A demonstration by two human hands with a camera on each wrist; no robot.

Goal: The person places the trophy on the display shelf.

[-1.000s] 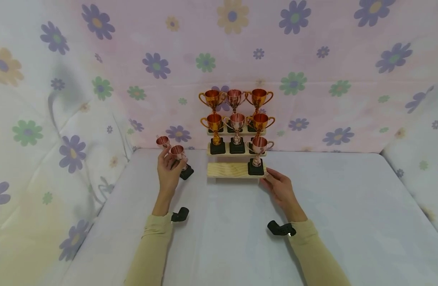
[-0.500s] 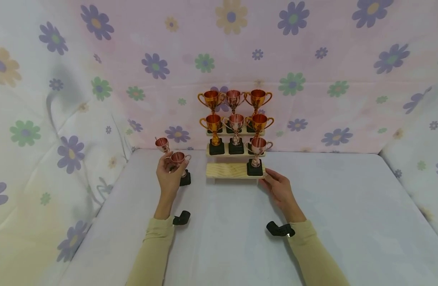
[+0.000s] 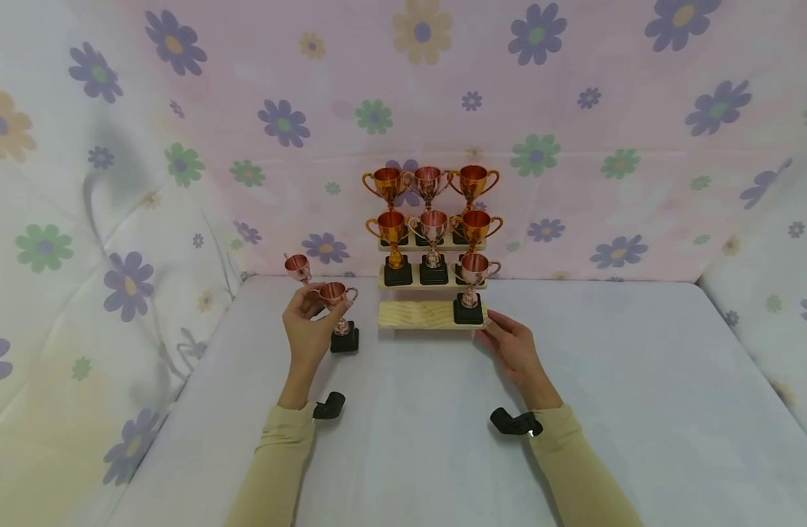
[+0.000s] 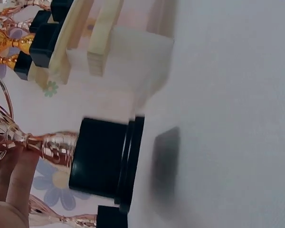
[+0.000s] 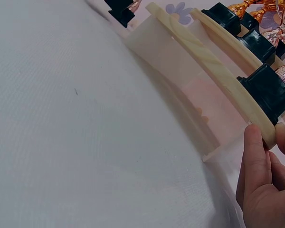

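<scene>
Left hand (image 3: 306, 322): fingers grasping copper trophy (image 3: 338, 307), lifted beside stepped wooden shelf (image 3: 416, 315). Right hand (image 3: 513, 345): fingers pinching shelf's front corner, steadying. Next, likely: upright placement on bare lowest step.

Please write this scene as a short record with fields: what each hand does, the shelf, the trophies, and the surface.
left hand: grips a pink trophy, lifted off the table
right hand: holds the right end of the bottom step
shelf: wooden, three steps
trophies on shelf: seven; one on the bottom step
other trophy: behind the left hand
table: white cloth
</scene>
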